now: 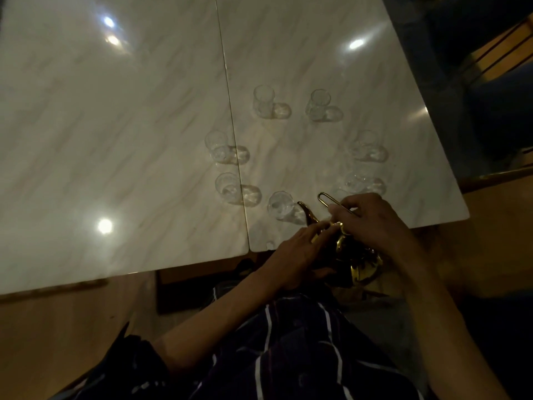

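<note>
- Presently, a person stands at a glossy white marble-patterned table (115,125) made of two slabs that meet at a thin seam.
- Both hands are on a dark and gold teapot (350,264), which sits at the near edge of the right slab, its body partly past the edge. Whether it rests on the table or is carried cannot be told.
- Right hand (372,223): fingers curled tight round the gold wire loop handle (326,197), which rises above the pot and leans toward the glasses.
- Left hand (297,249): fingers laid out fairly straight across the top of the pot, pressing on the gold part there, not clamped round it.
- Curved gold spout (306,212): points away from the person, its tip just beside the nearest glass (279,204).
- Teapot contents: not visible, as the hands cover the top.
- Seven small clear glass tumblers stand upright in a rough ring on the table, most on the right slab. Counted round from the nearest glass: two on the left by the seam (227,187) (217,145), two at the far side (264,101) (318,105), two on the right (364,144) (357,181).
- Glass contents: each looks colourless throughout. The light is too dim to tell whether any holds clear liquid.
- Glasses stand apart from one another, none touching.
- A dark striped garment (288,356) shows on the person below the arms.
</note>
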Demonstrator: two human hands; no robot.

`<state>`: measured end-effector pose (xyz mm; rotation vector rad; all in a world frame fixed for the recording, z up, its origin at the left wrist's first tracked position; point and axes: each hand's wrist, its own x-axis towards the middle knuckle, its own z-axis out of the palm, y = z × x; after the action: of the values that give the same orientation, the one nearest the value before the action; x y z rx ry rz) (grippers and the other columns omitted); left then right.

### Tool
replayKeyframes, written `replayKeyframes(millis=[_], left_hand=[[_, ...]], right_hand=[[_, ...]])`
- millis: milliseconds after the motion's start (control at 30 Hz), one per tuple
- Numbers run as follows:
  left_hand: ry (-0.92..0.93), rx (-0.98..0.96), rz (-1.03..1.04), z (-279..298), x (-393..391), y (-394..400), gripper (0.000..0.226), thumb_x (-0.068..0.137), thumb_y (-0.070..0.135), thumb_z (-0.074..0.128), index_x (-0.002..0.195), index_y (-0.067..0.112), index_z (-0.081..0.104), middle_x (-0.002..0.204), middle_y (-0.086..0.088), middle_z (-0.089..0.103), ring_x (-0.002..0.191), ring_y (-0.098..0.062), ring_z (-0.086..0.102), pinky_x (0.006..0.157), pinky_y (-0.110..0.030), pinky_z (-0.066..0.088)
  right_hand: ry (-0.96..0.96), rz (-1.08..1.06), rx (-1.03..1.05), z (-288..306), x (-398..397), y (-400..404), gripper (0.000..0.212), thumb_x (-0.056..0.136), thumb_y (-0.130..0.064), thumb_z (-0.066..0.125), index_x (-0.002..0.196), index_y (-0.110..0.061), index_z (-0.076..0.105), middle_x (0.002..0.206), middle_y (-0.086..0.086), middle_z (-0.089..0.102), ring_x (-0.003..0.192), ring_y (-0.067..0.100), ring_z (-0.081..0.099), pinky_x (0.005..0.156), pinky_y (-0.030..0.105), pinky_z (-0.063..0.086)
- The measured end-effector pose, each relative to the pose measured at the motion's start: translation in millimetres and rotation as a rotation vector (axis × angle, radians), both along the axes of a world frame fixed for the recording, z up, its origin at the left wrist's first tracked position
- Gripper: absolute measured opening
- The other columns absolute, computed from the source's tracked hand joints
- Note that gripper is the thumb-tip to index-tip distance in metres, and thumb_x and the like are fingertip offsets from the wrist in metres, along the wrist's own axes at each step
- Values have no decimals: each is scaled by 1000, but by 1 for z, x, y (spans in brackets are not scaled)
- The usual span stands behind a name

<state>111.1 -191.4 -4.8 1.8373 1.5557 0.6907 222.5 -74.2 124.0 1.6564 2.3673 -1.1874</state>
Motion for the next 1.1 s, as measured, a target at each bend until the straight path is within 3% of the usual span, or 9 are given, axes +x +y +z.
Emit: replayKeyframes(millis=[267, 400, 533, 767, 900, 1100], left_hand=[[51, -92, 1, -12, -10, 9, 90, 89, 37, 72, 159, 28, 17, 165, -4, 21, 144, -26, 38, 92, -45, 57], [81, -144, 1, -21, -10, 13, 88, 90, 38, 72, 159, 29, 17, 166, -2, 19, 145, -26, 36, 93, -47, 57], [101, -177, -35, -25, -8, 19, 89, 91, 37, 71, 160, 30, 15, 166, -2, 17, 146, -25, 33, 94, -46, 56], [102, -160, -174, -25, 7, 37, 85, 93, 31, 70, 160, 24, 20, 165, -8, 22, 142, -28, 39, 93, -41, 53], [85, -126, -257, -29, 24, 51, 82, 94, 31, 69, 160, 24, 21, 164, -9, 25, 138, -29, 45, 92, -40, 55], [61, -63, -363, -26, 50, 75, 84, 94, 36, 68, 159, 27, 15, 164, -8, 26, 135, -29, 49, 89, -38, 56]], right_hand=[[26, 7, -23, -19, -4, 5, 32, 92, -40, 56, 77, -18, 73, 66, -4, 68, 65, 4, 64, 66, 29, 49], [37, -7, -58, -33, 0, 7, 30, 92, -42, 54, 76, -22, 71, 69, -5, 67, 70, 9, 66, 67, 34, 53], [61, -63, -116, -37, 10, 5, 28, 93, -41, 53, 75, -26, 66, 66, -4, 65, 63, 8, 62, 59, 26, 45], [61, -170, -147, -42, 38, 10, 29, 93, -40, 55, 83, -17, 69, 72, -1, 67, 62, 9, 64, 56, 28, 48], [62, -242, -146, -41, 59, 15, 27, 93, -38, 55, 82, -18, 70, 60, -6, 61, 50, 1, 55, 53, 24, 41], [54, -342, -82, -33, 85, 28, 28, 93, -32, 59, 69, -20, 67, 52, -7, 58, 46, 0, 54, 52, 24, 41]])
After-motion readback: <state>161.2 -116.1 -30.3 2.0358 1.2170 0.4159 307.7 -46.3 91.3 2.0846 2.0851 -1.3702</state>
